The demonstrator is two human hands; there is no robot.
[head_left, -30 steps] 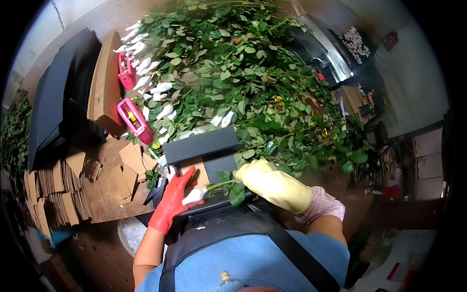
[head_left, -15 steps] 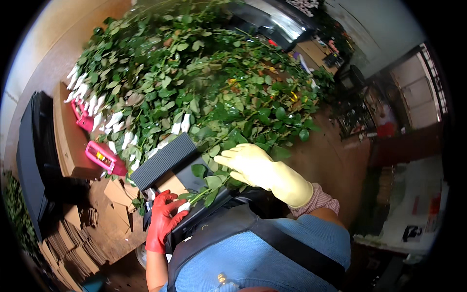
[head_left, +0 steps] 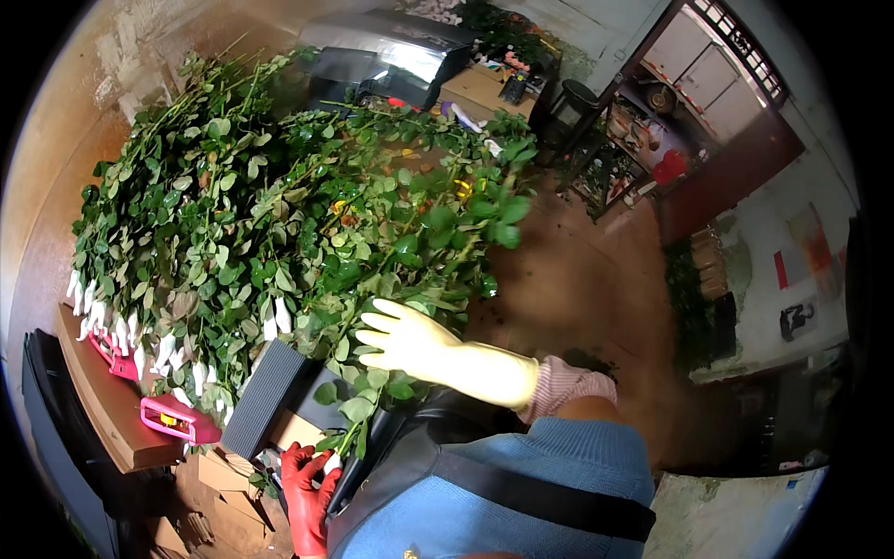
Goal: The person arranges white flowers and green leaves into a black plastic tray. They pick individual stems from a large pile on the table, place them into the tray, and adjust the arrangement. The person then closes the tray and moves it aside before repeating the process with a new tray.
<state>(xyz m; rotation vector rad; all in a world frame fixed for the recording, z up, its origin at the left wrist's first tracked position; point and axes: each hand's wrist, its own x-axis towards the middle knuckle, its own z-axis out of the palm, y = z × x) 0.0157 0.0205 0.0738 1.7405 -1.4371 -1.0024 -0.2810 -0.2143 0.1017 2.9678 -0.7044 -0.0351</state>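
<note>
My left hand (head_left: 305, 489), in a red glove, is curled at the lower middle around the end of a leafy rose stem (head_left: 352, 430). A white sleeve (head_left: 333, 463) covers the tip by its fingers and thumb. My right hand (head_left: 410, 345), in a pale yellow rubber glove, is held flat with fingers spread over the stem's leaves; nothing shows in its grip. Beside the stem lies a dark ribbed block (head_left: 267, 396) on a dark surface. A large heap of leafy rose stems (head_left: 223, 205) spreads beyond, several with white-sleeved tips (head_left: 277, 319).
Left of the heap are a pink-handled tool (head_left: 177, 421), another pink tool (head_left: 119, 361) and a cardboard box (head_left: 107, 401). Folded cardboard pieces (head_left: 228, 480) lie nearer. A black plastic-covered pile (head_left: 391, 56) stands at the back. The brown floor (head_left: 577, 289) runs right toward a doorway.
The view has swung right, so the scene sits further left. My right hand stays over the leaves, its fingers spread wider. My left hand keeps its hold at the stem's white-sleeved end.
</note>
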